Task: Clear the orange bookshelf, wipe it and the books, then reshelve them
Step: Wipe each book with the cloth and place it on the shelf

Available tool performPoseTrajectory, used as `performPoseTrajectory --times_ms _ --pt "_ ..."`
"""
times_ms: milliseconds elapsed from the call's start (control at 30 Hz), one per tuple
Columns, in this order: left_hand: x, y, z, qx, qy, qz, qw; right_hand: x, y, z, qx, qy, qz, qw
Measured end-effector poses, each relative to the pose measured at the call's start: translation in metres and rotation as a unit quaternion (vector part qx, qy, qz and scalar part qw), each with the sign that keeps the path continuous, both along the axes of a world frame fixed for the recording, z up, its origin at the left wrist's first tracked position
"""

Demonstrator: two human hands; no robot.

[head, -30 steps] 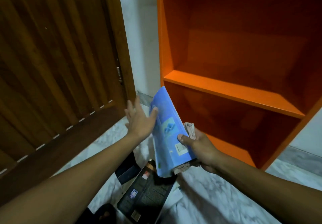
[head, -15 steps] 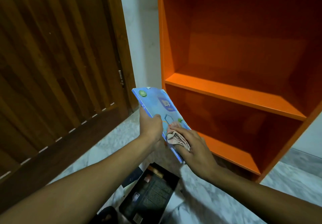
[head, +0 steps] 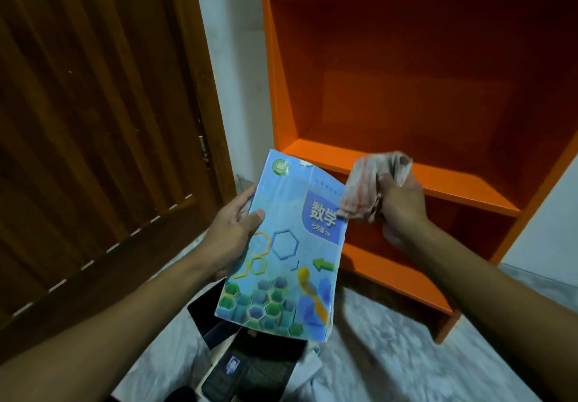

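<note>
Mid-frame, my left hand (head: 230, 232) grips the book (head: 281, 245) face-up so my right hand (head: 402, 211), clutching the cloth (head: 369, 182), can wipe it.

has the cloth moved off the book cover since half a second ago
Yes, mostly: the cloth in the right hand went from mid-cover to the blue book's right edge, toward the orange bookshelf.

Left hand (head: 233, 229) grips a blue textbook (head: 286, 245), right hand (head: 402, 207) bunches a cloth (head: 369, 182) on its cover, orange bookshelf (head: 406, 176) behind.
</note>
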State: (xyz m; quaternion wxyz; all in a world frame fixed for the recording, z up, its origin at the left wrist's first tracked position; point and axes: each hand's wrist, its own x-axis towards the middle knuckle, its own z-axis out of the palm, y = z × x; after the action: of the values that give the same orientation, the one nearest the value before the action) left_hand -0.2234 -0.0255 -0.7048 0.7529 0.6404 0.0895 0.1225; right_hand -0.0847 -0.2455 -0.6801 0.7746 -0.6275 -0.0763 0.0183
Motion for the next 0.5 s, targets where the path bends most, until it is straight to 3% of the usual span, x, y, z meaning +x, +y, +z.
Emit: performPoseTrajectory --times_ms 67,133,267,500 --pt "-0.001 -0.005 0.003 0.001 -0.007 -0.025 1.0 -0.003 -0.002 0.009 -0.051 -0.158 0.008 0.986" --pt "0.001 -0.011 0.007 -0.011 -0.018 -0.037 0.999 -0.006 0.005 -0.002 -0.08 -0.225 0.054 0.97" --pt "0.01 -0.02 0.017 -0.054 -0.034 -0.032 0.997 -0.017 0.027 -0.049 -0.116 -0.245 0.128 0.954" --pt "0.017 0.004 0.015 -0.136 -0.013 0.078 0.988 -0.079 0.019 -0.092 -0.172 -0.261 0.232 0.921"
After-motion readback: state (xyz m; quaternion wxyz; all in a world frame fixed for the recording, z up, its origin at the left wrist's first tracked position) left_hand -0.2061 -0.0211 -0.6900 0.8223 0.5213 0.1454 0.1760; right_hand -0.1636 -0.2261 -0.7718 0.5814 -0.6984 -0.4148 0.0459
